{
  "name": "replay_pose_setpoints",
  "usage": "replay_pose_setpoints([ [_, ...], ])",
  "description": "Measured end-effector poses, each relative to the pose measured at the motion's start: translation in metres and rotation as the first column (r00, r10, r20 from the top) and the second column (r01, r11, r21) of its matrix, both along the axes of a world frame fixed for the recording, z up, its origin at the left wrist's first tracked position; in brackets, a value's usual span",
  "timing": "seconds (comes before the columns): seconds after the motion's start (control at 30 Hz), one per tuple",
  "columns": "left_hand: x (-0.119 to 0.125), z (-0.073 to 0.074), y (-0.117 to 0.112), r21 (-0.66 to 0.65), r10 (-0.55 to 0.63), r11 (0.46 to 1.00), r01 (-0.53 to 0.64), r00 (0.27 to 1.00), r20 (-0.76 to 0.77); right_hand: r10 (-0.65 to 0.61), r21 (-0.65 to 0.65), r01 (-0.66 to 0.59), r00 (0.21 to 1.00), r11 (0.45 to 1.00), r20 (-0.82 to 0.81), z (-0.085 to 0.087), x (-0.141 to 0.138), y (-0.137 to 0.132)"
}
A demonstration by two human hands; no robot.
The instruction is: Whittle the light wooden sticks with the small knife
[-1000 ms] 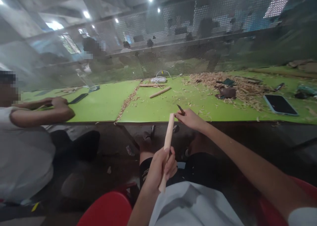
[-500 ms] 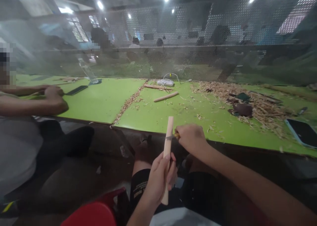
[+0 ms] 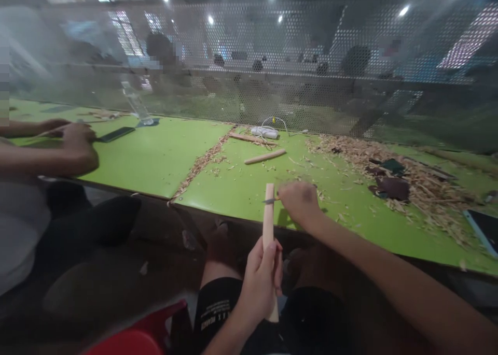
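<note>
My left hand (image 3: 264, 277) is closed around the lower half of a pale wooden stick (image 3: 268, 223), which stands nearly upright above my lap, in front of the table edge. My right hand (image 3: 299, 202) grips a small knife (image 3: 269, 201), its fingers somewhat blurred. The blade lies across the stick near its top end. Most of the knife's handle is hidden in the fist; only a bit of yellow shows. On the table beyond lies a second, rounded wooden stick (image 3: 265, 156).
Wood shavings (image 3: 431, 189) with dark scraps of sandpaper (image 3: 392, 187) cover the green table (image 3: 151, 158) at right. A phone (image 3: 482, 230) lies at the right edge. A white power strip (image 3: 264, 132) sits behind. At left are a co-worker's arms (image 3: 50, 153), another phone (image 3: 115, 134) and a bottle (image 3: 138, 106).
My right hand has moved the knife up along the stick, from partway down to near its top end. The view has shifted slightly. My left hand keeps its hold.
</note>
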State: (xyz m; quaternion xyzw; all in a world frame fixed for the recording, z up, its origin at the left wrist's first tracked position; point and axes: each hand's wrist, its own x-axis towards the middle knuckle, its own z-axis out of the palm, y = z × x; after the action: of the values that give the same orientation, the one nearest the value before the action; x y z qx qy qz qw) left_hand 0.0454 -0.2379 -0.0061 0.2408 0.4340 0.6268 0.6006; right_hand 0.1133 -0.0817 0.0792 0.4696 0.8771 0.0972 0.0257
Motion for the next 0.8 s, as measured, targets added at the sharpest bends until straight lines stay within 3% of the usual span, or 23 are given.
replay_pose_setpoints([
  [0.17,-0.001,0.004,0.004,0.052,0.019,0.998,-0.024,0.995,0.097,0.021,-0.086,-0.024,0.999,0.996,-0.033,-0.011,0.004,-0.014],
  [0.27,-0.001,0.004,0.007,0.067,0.04,0.997,-0.049,0.991,0.127,0.052,-0.066,-0.056,0.997,0.996,-0.047,-0.014,0.005,-0.02],
  [0.43,-0.002,0.007,0.009,0.037,-0.009,0.999,0.005,0.991,0.134,0.052,-0.028,-0.053,0.998,0.998,-0.027,-0.009,0.004,-0.007],
  [0.8,-0.004,0.009,0.014,-0.008,0.023,1.0,-0.022,0.993,0.118,0.072,0.01,-0.072,0.997,0.997,-0.004,-0.011,-0.002,0.006],
])
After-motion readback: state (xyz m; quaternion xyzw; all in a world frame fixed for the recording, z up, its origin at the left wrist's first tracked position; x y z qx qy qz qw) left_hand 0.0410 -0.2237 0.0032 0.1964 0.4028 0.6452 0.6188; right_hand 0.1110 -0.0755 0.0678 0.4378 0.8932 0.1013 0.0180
